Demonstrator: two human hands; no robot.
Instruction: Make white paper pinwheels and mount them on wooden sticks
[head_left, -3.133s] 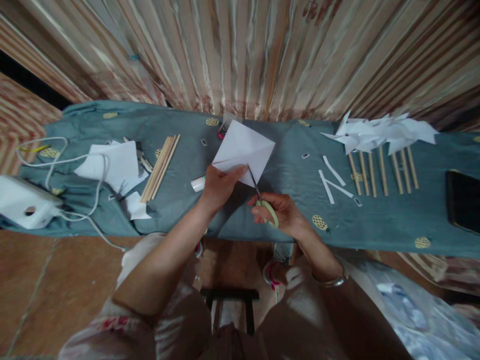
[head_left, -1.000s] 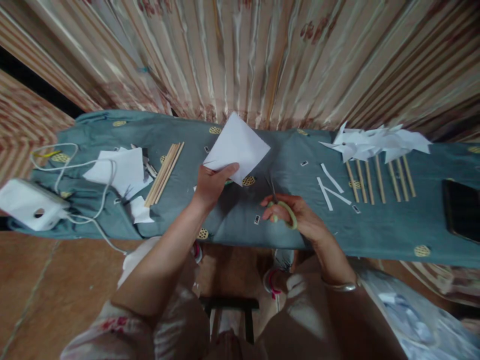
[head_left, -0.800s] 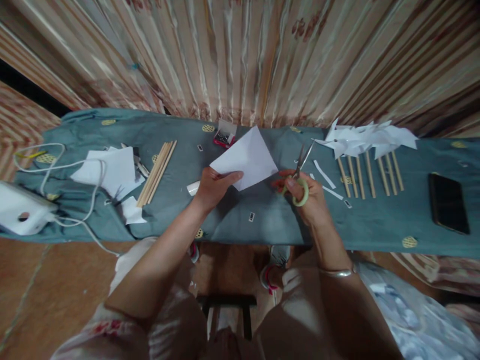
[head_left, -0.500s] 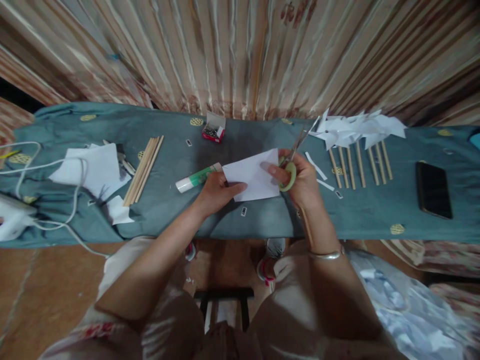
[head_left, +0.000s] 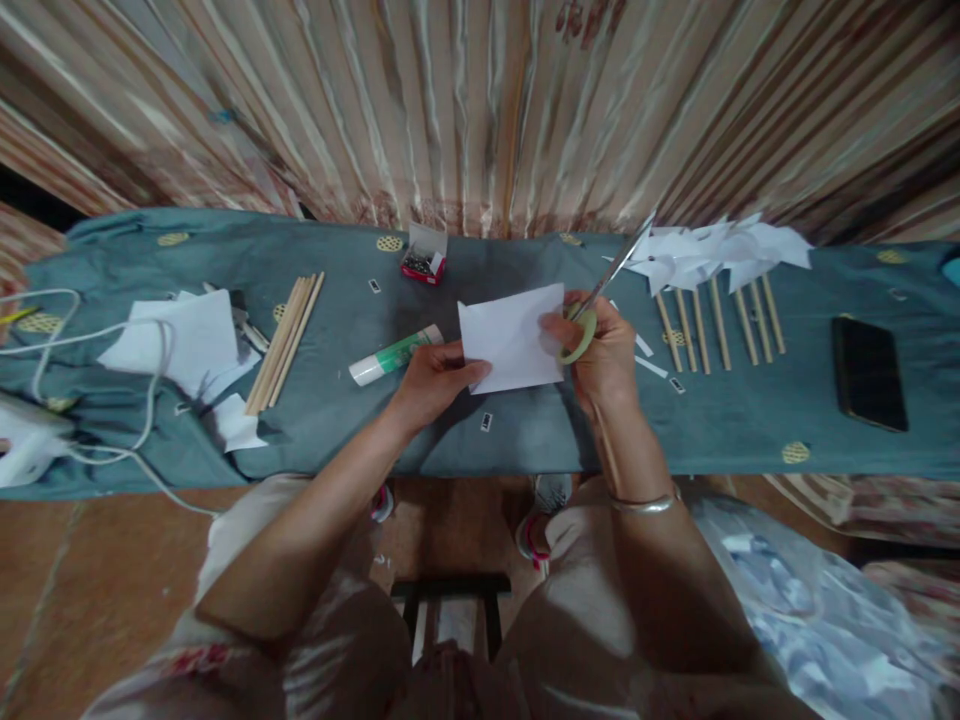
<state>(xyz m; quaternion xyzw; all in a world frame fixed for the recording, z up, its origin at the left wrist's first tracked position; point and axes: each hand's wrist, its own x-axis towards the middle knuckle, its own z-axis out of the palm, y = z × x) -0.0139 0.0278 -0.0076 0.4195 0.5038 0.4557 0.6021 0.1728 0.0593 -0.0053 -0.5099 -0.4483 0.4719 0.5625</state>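
A white sheet of paper (head_left: 511, 340) is held over the table between both hands. My left hand (head_left: 439, 378) pinches its left edge, thumb on top and fingers partly hidden beneath. My right hand (head_left: 604, 350) grips the paper's right edge with the thumb on its face, and also carries scissors (head_left: 581, 335) with pale green handles. Their blades point up and away to the right, clear of the sheet. Just left of the paper lies a glue stick (head_left: 394, 355) with a green and white label. Thin white paper strips (head_left: 649, 368) rest beside my right hand.
Paper pinwheels (head_left: 720, 255) on wooden sticks lie back right, near a black phone (head_left: 870, 375). A small red box of metal pins (head_left: 424, 262) stands at the back. Left are loose wooden sticks (head_left: 289, 340), paper sheets (head_left: 180, 335) and a white cable (head_left: 154, 400). A plastic bag (head_left: 817, 610) sits below right.
The paper has shifted slightly right and been turned a little, its left edge now standing more upright. The scissors have tilted further to the right in my right hand.
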